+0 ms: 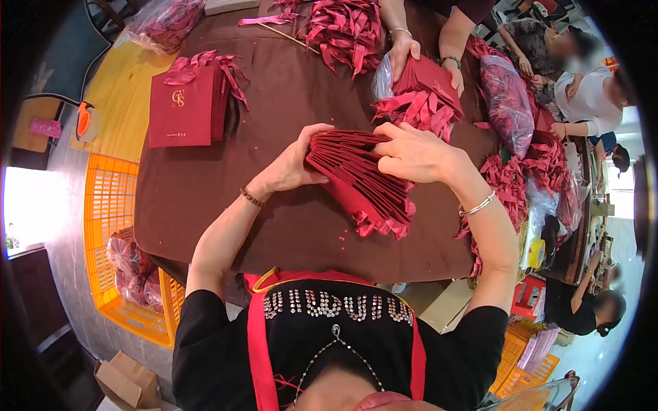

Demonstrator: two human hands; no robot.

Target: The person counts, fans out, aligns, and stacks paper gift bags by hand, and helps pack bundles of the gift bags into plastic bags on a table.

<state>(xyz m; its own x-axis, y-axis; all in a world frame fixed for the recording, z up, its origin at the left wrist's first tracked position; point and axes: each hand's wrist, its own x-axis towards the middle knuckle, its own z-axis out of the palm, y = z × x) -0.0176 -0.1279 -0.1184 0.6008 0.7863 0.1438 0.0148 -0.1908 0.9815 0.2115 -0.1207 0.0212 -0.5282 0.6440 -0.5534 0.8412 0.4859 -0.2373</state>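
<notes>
A thick stack of folded red paper bags [360, 178] is fanned out over the brown cloth, its pink ribbons at the lower end. My left hand [295, 161] grips the stack's left end, thumb below and fingers on top. My right hand [415, 154] is at the upper right end, its bent fingers pressed on the bag edges. To the left, a group of red bags [181, 109] with gold lettering lies with ribbons on top. Just beyond my right hand is another stack of red bags [428, 85] with ribbons, between a co-worker's two hands.
Ribboned piles [343, 31] lie at the table's far side, beside a thin stick [288, 35]. Plastic-wrapped bundles [507, 103] line the right edge. An orange crate [110, 198] stands at the left. Several people are at the right.
</notes>
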